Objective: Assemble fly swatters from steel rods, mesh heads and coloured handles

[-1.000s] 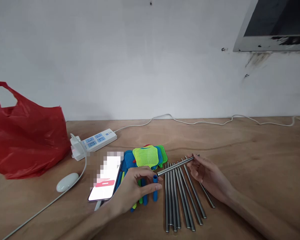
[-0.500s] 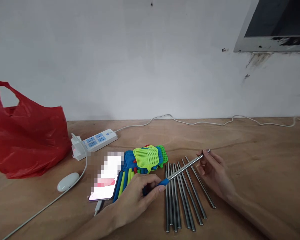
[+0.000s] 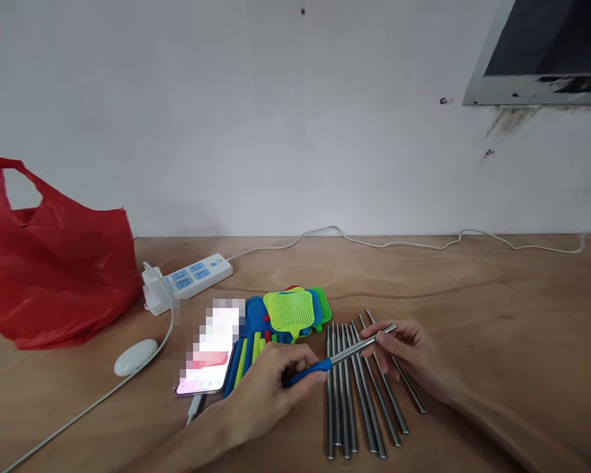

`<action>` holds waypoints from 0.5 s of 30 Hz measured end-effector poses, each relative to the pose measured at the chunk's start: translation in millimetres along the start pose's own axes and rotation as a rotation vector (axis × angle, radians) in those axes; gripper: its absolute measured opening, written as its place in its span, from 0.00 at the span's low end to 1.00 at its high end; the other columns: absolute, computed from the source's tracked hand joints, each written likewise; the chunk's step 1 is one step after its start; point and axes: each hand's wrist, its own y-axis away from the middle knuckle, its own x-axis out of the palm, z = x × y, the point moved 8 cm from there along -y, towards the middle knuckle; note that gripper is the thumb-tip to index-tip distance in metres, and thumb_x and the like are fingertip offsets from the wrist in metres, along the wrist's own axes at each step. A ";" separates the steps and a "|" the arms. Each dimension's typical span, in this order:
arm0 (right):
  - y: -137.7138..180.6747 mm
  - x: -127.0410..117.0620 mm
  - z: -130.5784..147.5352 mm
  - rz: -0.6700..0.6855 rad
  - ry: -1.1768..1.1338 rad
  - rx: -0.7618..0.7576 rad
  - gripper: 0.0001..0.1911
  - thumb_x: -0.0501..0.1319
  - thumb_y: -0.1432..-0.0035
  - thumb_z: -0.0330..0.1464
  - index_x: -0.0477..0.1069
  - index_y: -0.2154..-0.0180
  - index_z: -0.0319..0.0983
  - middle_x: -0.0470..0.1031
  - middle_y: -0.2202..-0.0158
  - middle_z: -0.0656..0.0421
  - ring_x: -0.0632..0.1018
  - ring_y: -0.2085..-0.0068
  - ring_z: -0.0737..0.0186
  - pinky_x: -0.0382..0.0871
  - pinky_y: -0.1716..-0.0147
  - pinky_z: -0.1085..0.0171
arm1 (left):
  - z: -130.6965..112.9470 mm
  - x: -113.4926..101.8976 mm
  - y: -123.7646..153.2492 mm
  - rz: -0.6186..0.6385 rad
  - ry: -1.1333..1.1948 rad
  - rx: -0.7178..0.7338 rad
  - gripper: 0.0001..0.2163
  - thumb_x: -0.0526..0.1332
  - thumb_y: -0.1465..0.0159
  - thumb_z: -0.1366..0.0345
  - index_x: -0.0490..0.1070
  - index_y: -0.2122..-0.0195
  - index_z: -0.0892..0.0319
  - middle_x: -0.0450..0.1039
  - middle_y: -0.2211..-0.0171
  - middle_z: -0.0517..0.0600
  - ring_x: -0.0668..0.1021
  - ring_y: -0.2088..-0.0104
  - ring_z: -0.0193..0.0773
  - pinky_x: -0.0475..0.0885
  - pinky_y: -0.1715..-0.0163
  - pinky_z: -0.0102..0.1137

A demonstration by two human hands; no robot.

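Observation:
My left hand (image 3: 270,387) is wrapped round a blue handle (image 3: 311,373), its thumb along the near side. A shiny metal rod (image 3: 352,350) sticks out of the handle, slanting up to the right. Near the rod's free end, my right hand (image 3: 404,351) pinches it between thumb and fingers. Beneath it, several loose metal rods (image 3: 342,407) lie on the table, fanned out. Beyond my left hand is a stack of mesh fly swatter heads (image 3: 290,312) in yellow-green, blue, green and red. Coloured handles (image 3: 241,364), partly hidden by my left hand, lie below them.
A lit phone (image 3: 209,355) lies left of the handles, with a cable at its lower end. Farther left are a white power strip (image 3: 192,279), a white oval device (image 3: 135,357) and a red plastic bag (image 3: 59,269). A white cord (image 3: 389,244) runs along the wall.
My right hand has come down and left, closer to my left hand. Less of the metal rod shows between the hands, and more of the blue handle is visible.

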 end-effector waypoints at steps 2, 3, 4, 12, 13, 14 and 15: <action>0.4 1.7 -3.0 0.034 -0.006 0.012 0.18 0.71 0.49 0.47 0.83 0.65 0.39 0.82 0.74 0.53 0.73 0.81 0.66 0.63 0.86 0.70 | 0.4 0.5 -0.1 0.006 0.002 -0.003 0.16 0.57 0.31 0.54 0.72 0.70 0.59 0.61 0.78 0.42 0.62 0.77 0.32 0.54 0.77 0.28; 0.6 2.6 -3.9 0.047 -0.009 0.014 0.18 0.71 0.49 0.47 0.83 0.64 0.39 0.82 0.74 0.53 0.74 0.81 0.66 0.64 0.86 0.70 | 0.4 0.9 -0.2 0.008 0.003 -0.005 0.16 0.57 0.31 0.54 0.72 0.70 0.59 0.61 0.78 0.42 0.62 0.77 0.32 0.54 0.77 0.28; 0.8 3.5 -4.2 0.055 -0.014 0.015 0.18 0.71 0.49 0.47 0.83 0.64 0.39 0.82 0.74 0.53 0.74 0.81 0.66 0.64 0.86 0.70 | 0.2 1.2 -0.3 0.007 0.003 -0.004 0.15 0.57 0.31 0.54 0.72 0.70 0.59 0.61 0.78 0.42 0.62 0.77 0.32 0.54 0.77 0.28; 1.9 17.5 -3.0 0.060 -0.091 0.048 0.19 0.71 0.48 0.48 0.81 0.66 0.38 0.79 0.75 0.55 0.73 0.80 0.68 0.63 0.85 0.72 | -15.7 -12.0 3.7 -0.110 -0.095 0.109 0.13 0.54 0.28 0.58 0.73 0.63 0.58 0.71 0.69 0.47 0.73 0.68 0.38 0.66 0.66 0.31; 1.2 14.3 -3.1 0.017 -0.119 0.056 0.20 0.71 0.49 0.48 0.81 0.67 0.38 0.78 0.76 0.57 0.72 0.80 0.69 0.62 0.85 0.72 | -17.5 -17.0 4.4 -0.144 -0.128 0.132 0.12 0.53 0.27 0.59 0.73 0.61 0.57 0.73 0.65 0.49 0.74 0.63 0.40 0.67 0.61 0.33; 0.4 9.8 -3.2 -0.033 -0.148 0.064 0.20 0.71 0.49 0.49 0.81 0.68 0.38 0.76 0.78 0.58 0.71 0.80 0.70 0.61 0.85 0.73 | -18.7 -21.4 4.9 -0.172 -0.167 0.154 0.11 0.52 0.27 0.61 0.73 0.59 0.57 0.74 0.61 0.51 0.75 0.58 0.42 0.68 0.56 0.36; -0.4 4.8 -3.2 -0.083 -0.176 0.070 0.20 0.72 0.50 0.49 0.80 0.69 0.38 0.73 0.80 0.60 0.70 0.81 0.71 0.61 0.85 0.73 | -18.9 -24.7 4.9 -0.192 -0.213 0.172 0.10 0.52 0.27 0.62 0.72 0.56 0.57 0.75 0.57 0.52 0.74 0.54 0.44 0.67 0.52 0.38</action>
